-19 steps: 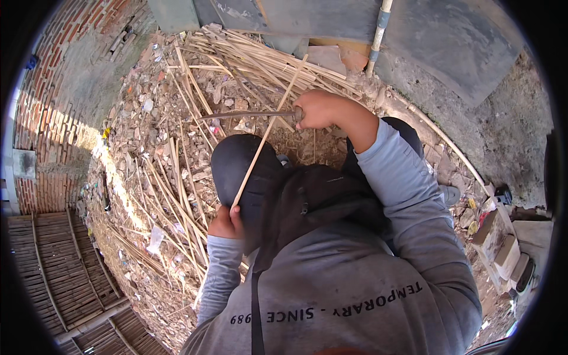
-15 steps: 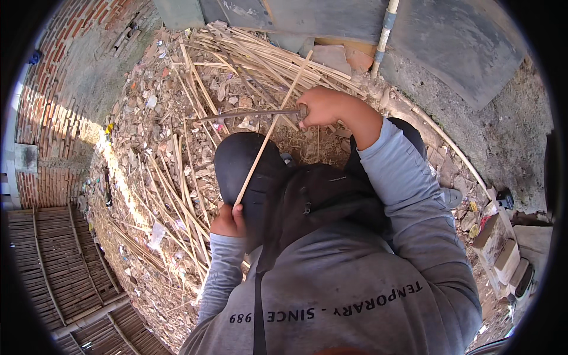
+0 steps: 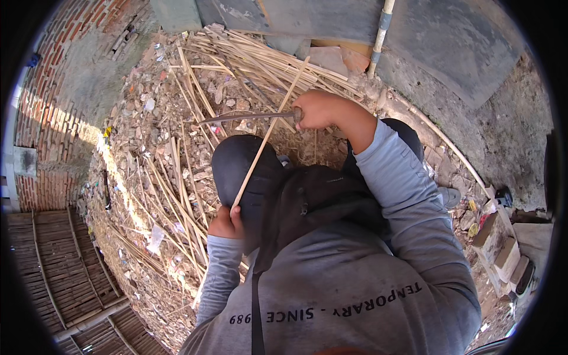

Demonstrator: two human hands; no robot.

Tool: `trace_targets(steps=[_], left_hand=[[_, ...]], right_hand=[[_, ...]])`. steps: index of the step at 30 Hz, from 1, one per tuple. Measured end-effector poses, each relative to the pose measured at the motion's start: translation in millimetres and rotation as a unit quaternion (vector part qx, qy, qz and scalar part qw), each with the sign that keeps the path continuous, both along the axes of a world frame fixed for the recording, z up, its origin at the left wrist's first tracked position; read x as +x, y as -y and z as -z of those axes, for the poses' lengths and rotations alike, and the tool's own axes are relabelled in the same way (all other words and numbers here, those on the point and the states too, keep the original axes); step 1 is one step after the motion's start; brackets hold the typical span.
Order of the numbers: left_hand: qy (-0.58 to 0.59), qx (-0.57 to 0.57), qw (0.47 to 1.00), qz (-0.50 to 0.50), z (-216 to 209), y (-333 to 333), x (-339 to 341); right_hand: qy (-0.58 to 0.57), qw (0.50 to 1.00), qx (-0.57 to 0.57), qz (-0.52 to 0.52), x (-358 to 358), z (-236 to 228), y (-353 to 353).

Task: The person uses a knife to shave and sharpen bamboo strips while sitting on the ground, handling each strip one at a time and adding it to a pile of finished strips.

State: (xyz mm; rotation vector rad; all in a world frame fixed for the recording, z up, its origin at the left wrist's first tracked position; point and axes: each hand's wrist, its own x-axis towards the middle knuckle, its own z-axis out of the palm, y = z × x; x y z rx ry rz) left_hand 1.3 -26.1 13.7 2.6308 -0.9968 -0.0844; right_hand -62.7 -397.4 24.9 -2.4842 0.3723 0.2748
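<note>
My left hand is closed around the near end of a thin pale bamboo strip. The strip slants up and away to the right, passing over my left knee. My right hand grips the handle of a machete, whose dark blade points left. That blade crosses the strip a little beyond my knee and seems to touch it. Part of the handle is hidden inside my fingers.
A heap of bamboo strips lies ahead by a grey panel. More strips are scattered to the left on littered ground. A pipe stands at the far right, a brick wall at the left, blocks at the right.
Almost nothing differs. The whole view has shifted slightly, while both hands, the strip and the machete keep nearly the same pose.
</note>
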Motion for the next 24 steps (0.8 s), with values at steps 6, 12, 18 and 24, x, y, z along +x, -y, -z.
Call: trace_targets(steps=[6,12,18,24], left_hand=[[0.000,0.010,1.000,0.008,2.2,1.9,1.3],[0.000,0.021,1.000,0.019,1.6,-3.0,3.9],[-0.001,0.008,1.000,0.017,4.1,-2.4,4.5],[-0.006,-0.003,1.000,0.011,3.7,-1.1,3.3]], right_hand=[[0.022,0.999,0.012,0.033,-1.2,12.3,16.9],[0.004,0.999,-0.034,0.028,0.8,4.6,3.3],[0.067,0.993,0.012,0.095,1.2,23.8,25.4],[0.031,0.999,-0.032,0.023,-0.1,8.2,0.2]])
